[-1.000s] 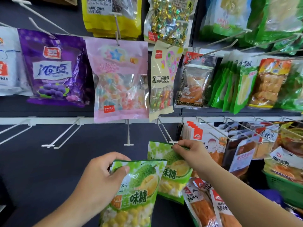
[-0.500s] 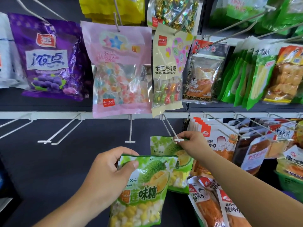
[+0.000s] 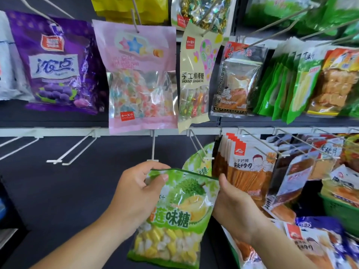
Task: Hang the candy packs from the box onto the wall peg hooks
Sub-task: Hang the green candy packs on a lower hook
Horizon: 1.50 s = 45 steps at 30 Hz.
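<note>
Holding 1 green durian candy pack upright in front of the dark wall panel. Left hand: grip pinched on the top-left corner, thumb in front. Right hand: grip clamped on the right edge. Top seam is kept level and taut, probably to line it up with the bare white peg hook just above. 1 matching pack hangs on the neighbouring peg hook, beside the orange snack packs.

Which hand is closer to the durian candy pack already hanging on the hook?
Right. The right hand grips the loose pack at its right edge, below the hung pack; the left hand pinches the top-left corner, farther left.
</note>
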Tool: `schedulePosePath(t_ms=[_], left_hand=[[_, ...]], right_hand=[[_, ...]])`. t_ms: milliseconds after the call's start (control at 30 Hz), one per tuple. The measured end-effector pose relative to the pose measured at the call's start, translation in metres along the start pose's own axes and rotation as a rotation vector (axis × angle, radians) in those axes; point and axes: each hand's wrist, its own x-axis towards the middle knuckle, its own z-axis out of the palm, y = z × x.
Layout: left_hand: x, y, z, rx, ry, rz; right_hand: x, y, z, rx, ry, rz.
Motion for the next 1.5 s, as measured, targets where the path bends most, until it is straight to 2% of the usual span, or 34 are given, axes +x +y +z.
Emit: schedulePosePath(t_ms=[67,200,367,467,600,900,1333,1500], left_hand=[[0.000,0.000,0.002,-0.011,0.015,0.020],[-0.002,0.001,0.004,0.022,-0.023,0.052],[-0.007,0.002,-0.019,0.109,0.060,0.077],[-0.014,0.003,-0.026,0.190,0.002,0.040],[-0.022,-0.001,-0.020,0.342,-0.053,0.098],[-0.013,-0.008,-0.007,0.201,-0.087,0.025],[0.000,-0.011,-0.004,0.196,-0.068,0.018],[0.000,-0.012,0.000,0.184,-0.066,0.005]], right_hand=[[-0.005,0.008,-0.003,-0.049,0.027,-0.044],[-0.010,0.011,-0.003,-0.154,0.249,-0.126],[-0.019,-0.010,-0.016,-0.099,0.485,-0.124],[-0.018,-0.023,-0.023,-0.095,0.573,-0.126],[-0.006,-0.033,-0.022,-0.188,0.613,-0.123],[0.034,-0.032,-0.013,-0.312,0.627,-0.153],[0.057,-0.014,-0.033,-0.267,0.620,-0.151],[0.071,-0.019,-0.036,-0.272,0.709,-0.171]])
